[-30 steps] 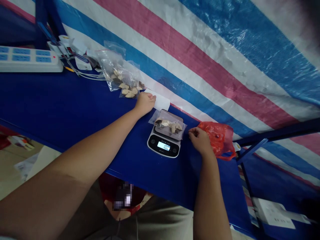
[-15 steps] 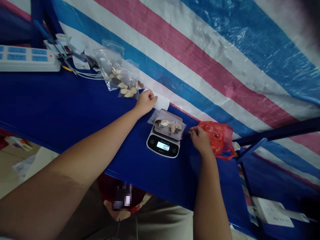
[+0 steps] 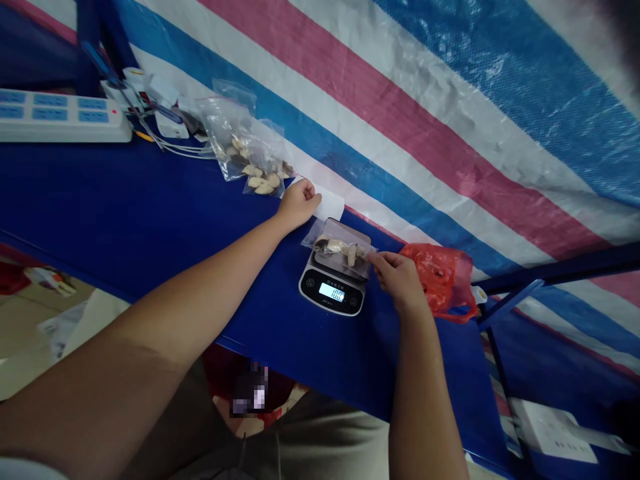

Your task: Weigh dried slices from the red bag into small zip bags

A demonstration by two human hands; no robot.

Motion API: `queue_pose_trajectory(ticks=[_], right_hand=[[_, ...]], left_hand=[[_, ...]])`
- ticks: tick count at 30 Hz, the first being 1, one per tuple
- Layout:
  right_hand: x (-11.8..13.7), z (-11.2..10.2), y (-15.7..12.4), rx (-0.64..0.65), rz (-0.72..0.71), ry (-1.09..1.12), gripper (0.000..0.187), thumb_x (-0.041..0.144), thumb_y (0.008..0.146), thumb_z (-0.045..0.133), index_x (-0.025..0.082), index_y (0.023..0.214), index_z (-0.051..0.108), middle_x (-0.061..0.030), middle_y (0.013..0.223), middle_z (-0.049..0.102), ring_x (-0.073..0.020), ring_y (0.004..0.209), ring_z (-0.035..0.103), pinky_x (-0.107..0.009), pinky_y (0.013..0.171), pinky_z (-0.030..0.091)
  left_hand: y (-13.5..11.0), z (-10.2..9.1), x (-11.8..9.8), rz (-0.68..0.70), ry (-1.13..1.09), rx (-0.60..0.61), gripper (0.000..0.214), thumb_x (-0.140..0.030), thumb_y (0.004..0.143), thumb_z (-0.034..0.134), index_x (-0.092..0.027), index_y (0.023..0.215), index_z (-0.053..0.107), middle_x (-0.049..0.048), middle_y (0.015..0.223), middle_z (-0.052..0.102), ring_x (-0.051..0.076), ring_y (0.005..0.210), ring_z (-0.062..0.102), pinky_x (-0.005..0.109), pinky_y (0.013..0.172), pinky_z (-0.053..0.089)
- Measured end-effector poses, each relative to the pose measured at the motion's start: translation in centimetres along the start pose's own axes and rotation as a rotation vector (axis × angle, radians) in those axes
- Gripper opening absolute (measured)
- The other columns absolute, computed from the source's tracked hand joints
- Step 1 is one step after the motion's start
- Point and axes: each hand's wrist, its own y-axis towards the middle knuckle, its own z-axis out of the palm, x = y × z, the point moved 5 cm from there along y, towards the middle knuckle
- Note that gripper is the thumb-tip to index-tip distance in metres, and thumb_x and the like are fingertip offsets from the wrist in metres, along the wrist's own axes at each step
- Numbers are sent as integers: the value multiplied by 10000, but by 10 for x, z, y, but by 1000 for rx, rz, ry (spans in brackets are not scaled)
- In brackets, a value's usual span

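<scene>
A clear zip bag (image 3: 340, 250) containing pale, brown-marked pieces (image 3: 336, 247) lies on the platform of a digital kitchen scale (image 3: 330, 290). It sits slightly askew, with one corner past the platform's right edge. The scale's lit display appears to read 100; the unit is too small to read.

Right hand (image 3: 397, 280): thumb and fingers are pinched closed on the bag's right corner, and the fingertips (image 3: 376, 259) are in contact with the plastic.

Left hand (image 3: 297, 203): rests on the blue table (image 3: 150, 200) beyond and left of the scale, fingers loosely curled. The fingertips (image 3: 313, 191) touch a white paper slip (image 3: 330, 202); whether they grip it cannot be determined.

Two further zip bags (image 3: 225, 130) (image 3: 263, 170) with similar pieces lie just left of that hand. A red plastic bag (image 3: 440, 280) sits just right of the right hand. At the far left are a white power strip (image 3: 60, 117) and plugged-in adapters (image 3: 167, 123) with cables (image 3: 185, 152). A pink, white and blue striped tarpaulin (image 3: 400, 120) runs along the table's far side.
</scene>
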Motion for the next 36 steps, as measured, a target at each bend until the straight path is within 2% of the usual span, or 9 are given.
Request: queue_pose_trajectory(ticks=[4,9,12,15,18,23,27,30,36], right_hand=[[40,10,-15,-53,-320,-110,312,463,824,710,169,726,677,42,582,473,-83,509,366,-229,457,256],[119,4,-43,-124,-609,-466,207,346,859,710,178,740,709,18,630,576,-109,577,492,-240,545,360],[158,2,-47,-81,-631,-570,179,340,826,746,181,747,733,11,648,605,-115,591,514,-242,557,376],[173,-5,-41,-119,-560,-529,217,381,819,754,175,752,740,15,622,579,-106,552,470,-238,508,335],[149,-21,-27,-175,-426,-357,255,407,805,762,181,705,699,36,561,523,-89,493,400,-237,463,288],[39,-44,1,-156,-6,-128,366,508,739,795,193,645,635,54,473,443,-73,398,316,-237,377,178],[-26,-50,8,-283,135,60,440,612,700,786,192,726,660,46,496,496,-61,354,301,-209,323,162],[-45,-42,10,-238,200,127,489,657,721,741,174,759,672,43,522,520,-47,349,321,-175,318,188],[-46,-35,12,-221,169,188,398,571,763,733,178,801,680,48,547,527,-43,347,340,-158,327,196]], left_hand=[[2,1,3,-2,-11,-1,243,-132,776,637,-217,668,437,-46,590,458,123,568,425,295,586,334],[3,2,4,-10,-29,1,255,-119,771,635,-215,655,428,-46,584,448,120,563,409,293,574,322],[3,1,4,-11,-53,-7,253,-118,767,634,-214,651,431,-45,593,449,121,569,409,297,580,323],[3,1,4,-29,-74,1,248,-118,764,632,-216,652,433,-44,599,454,125,582,423,299,590,333],[2,0,3,-54,-60,5,242,-117,765,630,-216,654,438,-41,603,466,128,593,435,298,596,339],[1,-2,2,-61,-63,17,220,-124,768,626,-218,671,452,-38,624,494,132,606,459,300,617,366],[0,-1,1,-36,-45,22,220,-140,769,628,-221,674,446,-35,631,496,138,620,466,302,622,368],[1,-1,1,-32,-24,25,226,-150,771,632,-220,671,441,-37,618,486,138,617,462,300,618,365],[2,2,3,-16,-29,43,240,-126,770,639,-218,665,444,-43,600,462,131,592,453,303,602,346]])
